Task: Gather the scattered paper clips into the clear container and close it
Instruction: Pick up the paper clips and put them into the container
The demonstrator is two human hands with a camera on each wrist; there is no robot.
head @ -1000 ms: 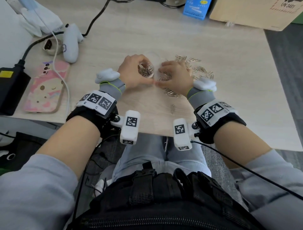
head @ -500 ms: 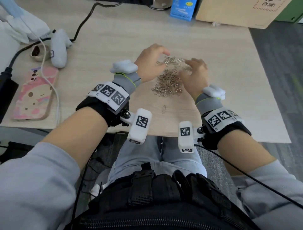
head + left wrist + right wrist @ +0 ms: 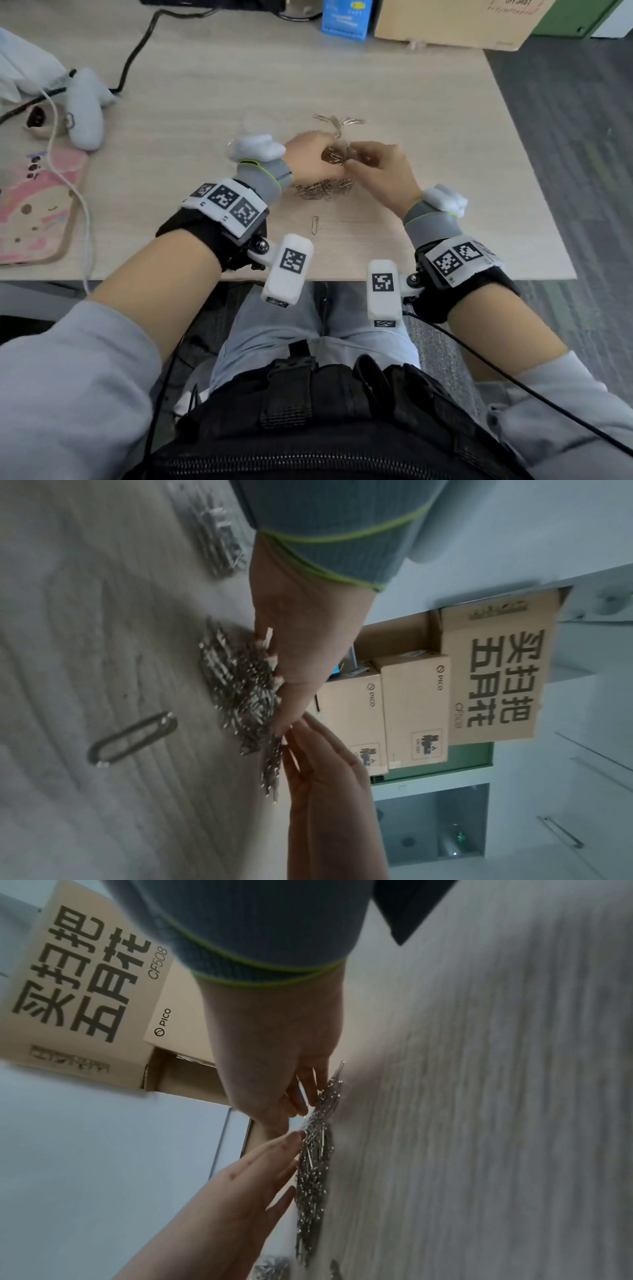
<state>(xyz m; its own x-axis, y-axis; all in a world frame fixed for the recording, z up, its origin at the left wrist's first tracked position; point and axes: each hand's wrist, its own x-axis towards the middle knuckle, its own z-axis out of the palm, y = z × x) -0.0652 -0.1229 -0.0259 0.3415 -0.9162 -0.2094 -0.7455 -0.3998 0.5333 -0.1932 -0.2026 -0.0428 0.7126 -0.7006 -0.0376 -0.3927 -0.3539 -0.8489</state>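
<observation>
A clump of paper clips (image 3: 337, 155) is being scooped between the two hands: the left hand (image 3: 310, 156) is cupped with fingers curled round one side, the right hand (image 3: 380, 171) with fingers (image 3: 274, 1153) fairly straight and pressed in from the other. More clips are left lying below in a loose heap (image 3: 322, 191), a few are seen beyond at the far side (image 3: 339, 120), and one stray clip (image 3: 314, 224) is seen nearer the worktop (image 3: 445, 144) edge. Gathering is judged well under way. The clear container (image 3: 255, 120) is faintly made out just beyond the left wrist; a short lift and tip leftward is called for. Open room is offered to the right; a phone (image 3: 37, 205) and cables are kept well left.
</observation>
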